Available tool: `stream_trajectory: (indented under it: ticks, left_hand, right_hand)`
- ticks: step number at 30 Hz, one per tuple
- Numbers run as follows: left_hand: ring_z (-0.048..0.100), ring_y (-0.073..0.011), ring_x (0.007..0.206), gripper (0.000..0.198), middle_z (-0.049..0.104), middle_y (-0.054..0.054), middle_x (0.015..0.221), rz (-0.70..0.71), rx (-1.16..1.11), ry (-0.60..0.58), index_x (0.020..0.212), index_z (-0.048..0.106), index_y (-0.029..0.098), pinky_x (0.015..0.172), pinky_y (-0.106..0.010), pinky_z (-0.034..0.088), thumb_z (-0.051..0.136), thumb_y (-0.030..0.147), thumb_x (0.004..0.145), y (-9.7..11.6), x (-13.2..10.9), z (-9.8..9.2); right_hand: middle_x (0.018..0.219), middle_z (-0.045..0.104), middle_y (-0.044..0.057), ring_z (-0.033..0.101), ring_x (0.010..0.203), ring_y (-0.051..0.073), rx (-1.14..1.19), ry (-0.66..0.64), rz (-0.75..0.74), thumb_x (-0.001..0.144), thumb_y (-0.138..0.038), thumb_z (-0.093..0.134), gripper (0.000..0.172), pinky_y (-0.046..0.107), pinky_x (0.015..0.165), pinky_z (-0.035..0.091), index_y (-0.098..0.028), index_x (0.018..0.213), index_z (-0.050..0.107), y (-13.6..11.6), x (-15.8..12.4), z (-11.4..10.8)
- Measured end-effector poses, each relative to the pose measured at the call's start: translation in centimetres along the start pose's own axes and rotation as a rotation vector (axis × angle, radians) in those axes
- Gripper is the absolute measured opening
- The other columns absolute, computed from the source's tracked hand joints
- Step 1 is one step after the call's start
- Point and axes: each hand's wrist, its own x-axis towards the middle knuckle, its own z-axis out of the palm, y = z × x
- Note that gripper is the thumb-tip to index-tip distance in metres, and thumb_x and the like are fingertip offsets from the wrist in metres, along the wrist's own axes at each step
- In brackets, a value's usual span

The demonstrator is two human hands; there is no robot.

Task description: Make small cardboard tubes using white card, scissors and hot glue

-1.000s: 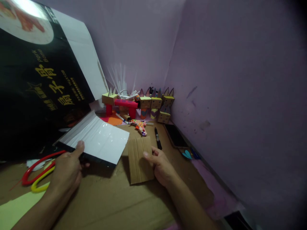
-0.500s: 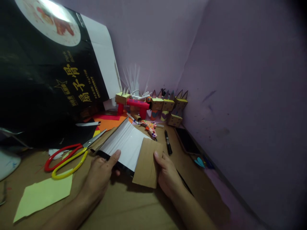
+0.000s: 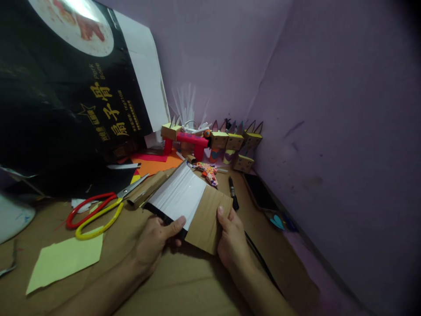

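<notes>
My left hand point(image 3: 161, 239) grips the near edge of a white sheet point(image 3: 179, 197) with a black border, its thumb pressed on top. My right hand point(image 3: 232, 235) pinches a brown piece of cardboard point(image 3: 208, 217) by its right side, thumb above and fingers beneath. The cardboard overlaps the right part of the white sheet; whether the two are joined I cannot tell. Left of the sheet lie scissors point(image 3: 116, 199) with one red and one yellow handle, blades partly apart. A brown cardboard tube point(image 3: 144, 193) rests between the scissors and the sheet.
A pale yellow paper point(image 3: 66, 259) lies at the left. Beyond my right hand are a black marker point(image 3: 233, 188) and a dark phone point(image 3: 259, 192). Cardboard animal figures point(image 3: 235, 142) and a pink tube figure point(image 3: 192, 140) stand by the wall. A large black box point(image 3: 66, 96) leans at the back left.
My left hand has slid right along the sheet's edge, nearer the cardboard. The cardboard has turned and now lies flatter against the sheet. More of the tube shows on the left.
</notes>
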Motion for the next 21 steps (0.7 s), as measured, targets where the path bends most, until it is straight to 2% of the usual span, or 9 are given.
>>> stream_trajectory:
  ticks: [3,8,14,21]
  left_hand:
    - [0.055,-0.0127,0.05,0.038,0.062,-0.004,0.067,-0.037,0.027,0.028,0.084,0.06,0.009,0.037,-0.021,0.046,0.075,0.036,0.061,-0.2,0.0,0.4]
    - [0.06,-0.0163,0.061,0.042,0.065,-0.006,0.083,-0.027,-0.014,0.023,0.1,0.056,0.012,0.041,-0.026,0.053,0.074,0.029,0.065,-0.4,0.1,0.7]
    - [0.061,-0.0164,0.062,0.034,0.067,-0.009,0.082,-0.097,-0.059,-0.03,0.095,0.061,0.009,0.044,-0.025,0.055,0.073,0.026,0.068,-0.6,-0.2,1.2]
    - [0.063,-0.0165,0.061,0.032,0.066,-0.007,0.082,-0.103,-0.077,-0.026,0.086,0.064,0.011,0.046,-0.025,0.058,0.078,0.018,0.058,-0.8,-0.5,1.7]
  right_hand:
    - [0.093,0.069,0.005,0.064,0.087,0.024,-0.016,-0.005,0.01,0.064,-0.038,0.071,0.053,0.037,0.079,0.049,-0.018,0.109,0.052,0.2,-0.1,0.1]
    - [0.099,0.068,0.005,0.062,0.09,0.023,-0.1,0.049,-0.042,0.071,-0.04,0.064,0.046,0.037,0.08,0.049,-0.019,0.109,0.051,0.1,-0.4,0.5]
    - [0.101,0.065,0.007,0.062,0.094,0.024,-0.188,0.134,-0.067,0.076,-0.041,0.057,0.038,0.036,0.079,0.05,-0.019,0.105,0.049,0.0,-0.8,0.7]
    - [0.105,0.062,0.008,0.06,0.094,0.022,-0.345,0.168,-0.195,0.081,-0.044,0.051,0.033,0.036,0.081,0.048,-0.02,0.104,0.047,0.6,-0.8,0.6]
